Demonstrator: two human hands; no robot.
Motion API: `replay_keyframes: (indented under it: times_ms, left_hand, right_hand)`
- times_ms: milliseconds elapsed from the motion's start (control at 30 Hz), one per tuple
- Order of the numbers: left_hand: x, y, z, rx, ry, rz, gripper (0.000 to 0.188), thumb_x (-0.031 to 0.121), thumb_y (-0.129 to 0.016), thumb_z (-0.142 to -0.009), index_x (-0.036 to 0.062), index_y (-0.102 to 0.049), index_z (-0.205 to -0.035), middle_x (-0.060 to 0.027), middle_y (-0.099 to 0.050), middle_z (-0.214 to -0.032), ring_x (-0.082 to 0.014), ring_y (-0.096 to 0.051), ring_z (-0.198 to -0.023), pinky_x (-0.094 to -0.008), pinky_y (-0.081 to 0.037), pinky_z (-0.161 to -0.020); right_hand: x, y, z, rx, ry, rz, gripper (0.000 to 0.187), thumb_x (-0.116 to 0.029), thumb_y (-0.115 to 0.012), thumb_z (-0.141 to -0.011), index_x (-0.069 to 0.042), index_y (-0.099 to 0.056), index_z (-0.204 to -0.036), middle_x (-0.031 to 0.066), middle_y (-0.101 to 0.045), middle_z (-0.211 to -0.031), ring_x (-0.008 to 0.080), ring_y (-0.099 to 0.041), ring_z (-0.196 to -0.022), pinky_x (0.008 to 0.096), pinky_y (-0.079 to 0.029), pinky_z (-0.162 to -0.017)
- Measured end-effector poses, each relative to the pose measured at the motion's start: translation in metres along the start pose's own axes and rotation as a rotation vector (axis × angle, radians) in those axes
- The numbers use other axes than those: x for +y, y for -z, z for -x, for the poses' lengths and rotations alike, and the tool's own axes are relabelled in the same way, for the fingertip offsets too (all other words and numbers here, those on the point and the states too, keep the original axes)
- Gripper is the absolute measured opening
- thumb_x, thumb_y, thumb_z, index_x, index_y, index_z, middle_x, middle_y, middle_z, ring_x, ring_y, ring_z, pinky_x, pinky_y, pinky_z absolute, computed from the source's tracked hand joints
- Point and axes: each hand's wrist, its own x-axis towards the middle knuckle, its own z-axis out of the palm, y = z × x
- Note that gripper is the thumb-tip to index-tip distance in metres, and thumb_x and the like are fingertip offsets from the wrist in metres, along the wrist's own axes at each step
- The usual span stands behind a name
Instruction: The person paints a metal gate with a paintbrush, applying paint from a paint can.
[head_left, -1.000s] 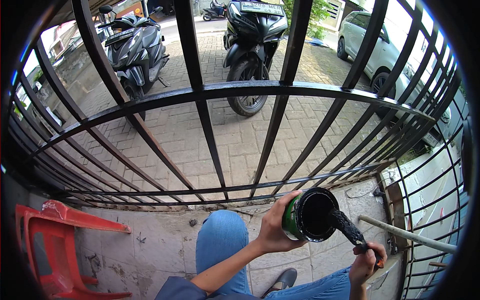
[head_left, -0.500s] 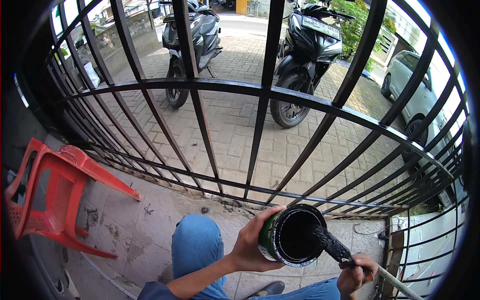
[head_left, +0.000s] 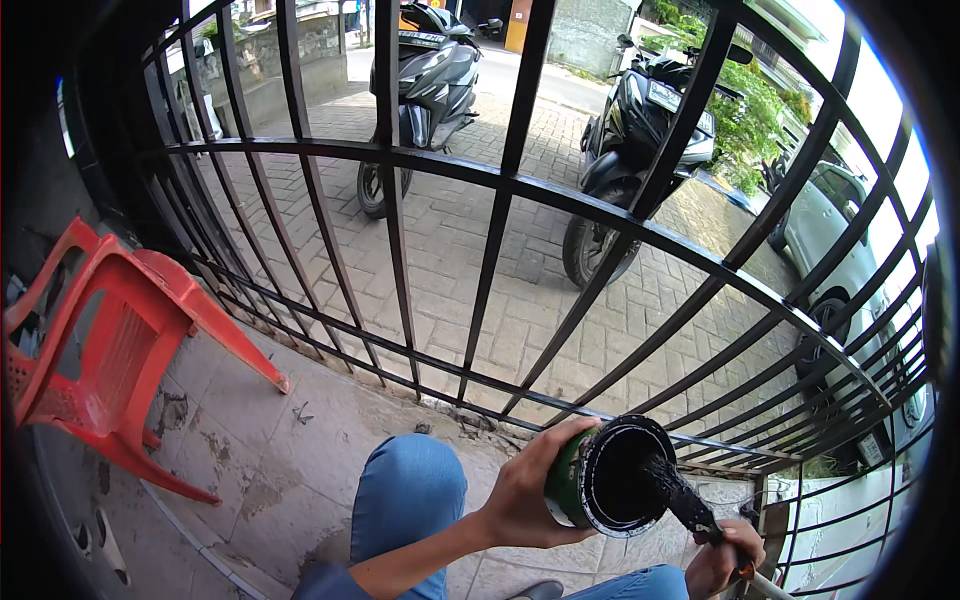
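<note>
My left hand (head_left: 525, 490) grips a green paint can (head_left: 610, 478), tilted so its black inside faces me. My right hand (head_left: 722, 562), at the lower right edge, holds a paint brush (head_left: 685, 500) by its handle; the black, paint-laden bristles are dipped into the can's mouth. Both hands are low in the view, above my knee in blue jeans (head_left: 408, 495). Just beyond the can stands a black metal gate (head_left: 500, 230) of vertical bars and curved rails.
A red plastic chair (head_left: 110, 350) lies tipped over at the left on the stained tile floor (head_left: 260, 440). Beyond the gate are a brick-paved yard, two parked scooters (head_left: 425, 90) (head_left: 640, 140) and a silver car (head_left: 850, 250) at the right.
My view has swung left and down: the red chair and scooters shifted right in frame. The can stays in my left hand with the brush dipped in it throughout.
</note>
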Motion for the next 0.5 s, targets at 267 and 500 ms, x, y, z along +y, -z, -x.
replay_keyframes:
  times_ms: [267,500]
  left_hand:
    - [0.005,0.036,0.011,0.028,0.017,-0.098,0.094,0.018,-0.085,-0.048,0.0004,-0.035,-0.126,-0.017,-0.05,-0.12,-0.0266,-0.052,-0.11,-0.0329,-0.042,-0.092]
    - [-0.036,0.026,-0.004,-0.022,0.056,0.019,0.095,0.018,-0.083,-0.046,0.004,-0.035,-0.127,-0.0158,-0.049,-0.121,-0.0294,-0.051,-0.111,-0.0354,-0.041,-0.093]
  right_hand:
    - [0.02,-0.024,0.016,0.03,0.046,0.112,0.023,-0.017,-0.057,-0.078,0.0,-0.048,-0.092,0.0124,-0.05,-0.075,0.0189,-0.051,-0.062,0.0267,-0.043,-0.051]
    - [0.015,-0.025,0.013,-0.074,-0.157,0.24,0.019,-0.017,-0.06,-0.07,0.0,-0.054,-0.076,0.0133,-0.056,-0.064,0.02,-0.055,-0.053,0.0262,-0.043,-0.054]
